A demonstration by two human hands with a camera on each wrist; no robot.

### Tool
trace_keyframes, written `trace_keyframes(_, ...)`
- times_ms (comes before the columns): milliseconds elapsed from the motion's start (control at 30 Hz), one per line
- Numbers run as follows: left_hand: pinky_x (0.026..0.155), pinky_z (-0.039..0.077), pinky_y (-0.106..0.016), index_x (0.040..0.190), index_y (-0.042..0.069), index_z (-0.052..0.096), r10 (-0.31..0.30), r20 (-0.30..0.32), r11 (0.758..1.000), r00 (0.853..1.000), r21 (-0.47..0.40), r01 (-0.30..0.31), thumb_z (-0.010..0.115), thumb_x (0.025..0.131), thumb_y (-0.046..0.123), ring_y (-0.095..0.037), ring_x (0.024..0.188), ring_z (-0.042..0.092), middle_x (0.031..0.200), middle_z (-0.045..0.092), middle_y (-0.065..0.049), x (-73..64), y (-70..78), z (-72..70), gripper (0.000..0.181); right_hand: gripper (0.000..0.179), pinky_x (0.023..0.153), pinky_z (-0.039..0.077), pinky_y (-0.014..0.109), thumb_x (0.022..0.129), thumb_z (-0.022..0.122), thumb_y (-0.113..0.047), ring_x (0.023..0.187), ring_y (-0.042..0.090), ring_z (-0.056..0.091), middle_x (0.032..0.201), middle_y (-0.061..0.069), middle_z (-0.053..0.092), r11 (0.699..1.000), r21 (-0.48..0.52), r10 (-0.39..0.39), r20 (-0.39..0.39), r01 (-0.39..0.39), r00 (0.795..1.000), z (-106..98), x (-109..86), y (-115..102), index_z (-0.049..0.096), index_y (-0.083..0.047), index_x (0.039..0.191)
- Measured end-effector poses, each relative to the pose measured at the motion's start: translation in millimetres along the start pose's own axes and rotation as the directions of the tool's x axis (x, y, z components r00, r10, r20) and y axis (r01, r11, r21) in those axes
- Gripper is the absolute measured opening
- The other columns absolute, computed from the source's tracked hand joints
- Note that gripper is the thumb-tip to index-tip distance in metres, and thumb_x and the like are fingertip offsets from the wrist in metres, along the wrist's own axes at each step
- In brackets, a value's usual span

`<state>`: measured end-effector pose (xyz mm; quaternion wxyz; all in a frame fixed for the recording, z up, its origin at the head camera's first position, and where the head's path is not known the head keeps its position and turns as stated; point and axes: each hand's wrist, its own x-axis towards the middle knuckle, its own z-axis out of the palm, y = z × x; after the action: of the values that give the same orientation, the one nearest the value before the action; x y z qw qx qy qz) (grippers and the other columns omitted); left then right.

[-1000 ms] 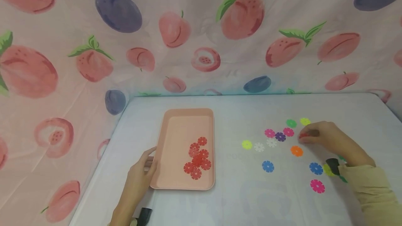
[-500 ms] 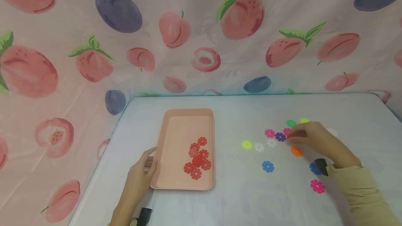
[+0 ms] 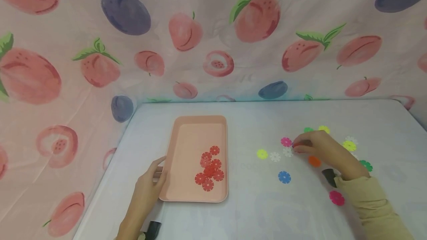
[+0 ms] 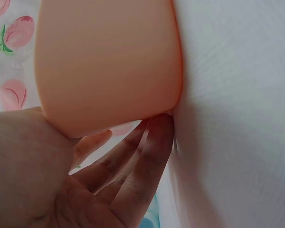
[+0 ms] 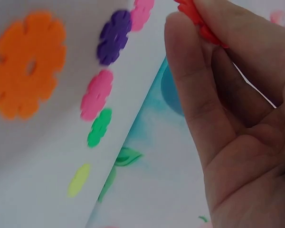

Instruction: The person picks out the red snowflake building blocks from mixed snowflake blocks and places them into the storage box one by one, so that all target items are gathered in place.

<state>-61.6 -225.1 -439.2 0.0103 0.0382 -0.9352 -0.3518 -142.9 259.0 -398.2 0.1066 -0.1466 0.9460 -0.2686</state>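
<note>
A red snowflake disc (image 5: 203, 23) with a notched edge is pinched between the thumb and fingers of my right hand (image 3: 325, 151), raised over the scattered discs. In the right wrist view, an orange disc (image 5: 28, 66), a purple disc (image 5: 115, 38), a pink disc (image 5: 96, 95) and a green disc (image 5: 99, 127) lie beside the hand. My left hand (image 3: 148, 182) rests against the left side of a pale pink tray (image 3: 186, 151), its fingers touching the outer wall. Several red discs (image 3: 209, 169) lie in a loose, overlapping cluster in the tray's right half.
A white cloth covers the table (image 3: 247, 214). Between tray and right hand lie a yellow disc (image 3: 262, 154), a white disc (image 3: 275, 157) and a blue disc (image 3: 284, 177). Farther right are a dark green disc (image 3: 366, 165) and a magenta disc (image 3: 337, 197). A fruit-print cloth (image 3: 213, 40) hangs behind.
My right hand has moved left across the discs with the red one held, now covering the purple disc in the head view and uncovering discs on the right. My left hand and the tray have stayed put.
</note>
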Motion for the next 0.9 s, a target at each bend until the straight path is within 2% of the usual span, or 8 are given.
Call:
trace_keyframes(300,0.083,0.060,-0.044,0.145,0.020,0.047,0.002,0.001,1.000,1.000,0.000,-0.002,0.058,0.101,0.017,-0.033,0.100,0.070,0.118,0.069,-0.017,-0.5,0.1,-0.3,0.045,0.019,0.083,0.059,0.043,0.086,0.077,-0.013,0.091,0.023,0.068,0.095,0.003,0.074,0.995,-0.008,-0.098,-0.042,0.098,0.994,7,5.3,-14,0.075,-0.004,0.103)
trace_keyframes(433,0.083,0.060,-0.044,0.145,0.020,0.047,-0.002,0.001,1.000,1.000,0.000,0.002,0.057,0.101,0.017,-0.032,0.099,0.070,0.118,0.069,-0.016,-0.4,0.2,-0.2,0.045,0.021,0.081,0.060,0.040,0.086,0.077,-0.013,0.085,0.017,0.068,0.092,0.001,0.074,0.992,0.024,-0.121,-0.028,0.121,0.992,8,8.8,-18,0.074,-0.001,0.104)
trace_keyframes(567,0.083,0.060,-0.044,0.145,0.020,0.047,-0.002,-0.002,1.000,1.000,0.002,0.002,0.057,0.101,0.017,-0.032,0.099,0.071,0.117,0.069,-0.016,-0.4,0.3,-0.1,0.045,0.018,0.078,0.060,0.035,0.088,0.075,-0.013,0.081,0.014,0.066,0.091,-0.001,0.073,0.993,0.046,-0.112,-0.010,0.112,0.994,10,10.8,-25,0.074,-0.003,0.104)
trace_keyframes(900,0.082,0.060,-0.044,0.145,0.020,0.047,-0.004,0.003,1.000,1.000,0.008,0.004,0.057,0.101,0.018,-0.032,0.098,0.071,0.118,0.069,-0.016,-0.2,0.9,-0.6,0.045,0.019,0.084,0.060,0.042,0.088,0.075,-0.012,0.093,0.022,0.068,0.100,0.005,0.074,0.991,0.037,-0.129,-0.013,0.130,0.992,18,17.0,-46,0.075,-0.003,0.105)
